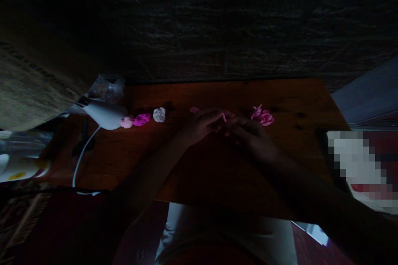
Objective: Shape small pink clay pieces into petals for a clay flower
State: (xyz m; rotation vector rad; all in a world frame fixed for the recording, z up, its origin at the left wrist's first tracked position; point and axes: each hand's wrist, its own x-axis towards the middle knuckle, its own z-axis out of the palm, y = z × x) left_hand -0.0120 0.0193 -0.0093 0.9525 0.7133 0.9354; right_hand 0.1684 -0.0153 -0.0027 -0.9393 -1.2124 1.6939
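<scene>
My left hand (202, 125) and my right hand (253, 136) meet above the wooden table, fingers closed and fingertips together. Between them shows a thin strip of pink modelling clay (224, 117), partly hidden by the fingers. Just behind my left hand lies a small flat pink piece (195, 109). Right of my right hand rests a crumpled, petal-like pink clay cluster (263, 116). Over to the left sit three lumps in a row: pale pink (126, 122), magenta (142, 119) and white (159, 114). Dim light blurs finger detail.
A white lamp-like device (107, 115) with a cable (81, 157) stands on the table's left, near a clear plastic bag (107, 87) and dark scissors (83, 140). A dark brick-patterned wall (202, 29) rises behind the table (186, 174). A printed sack (34, 78) hangs over the left.
</scene>
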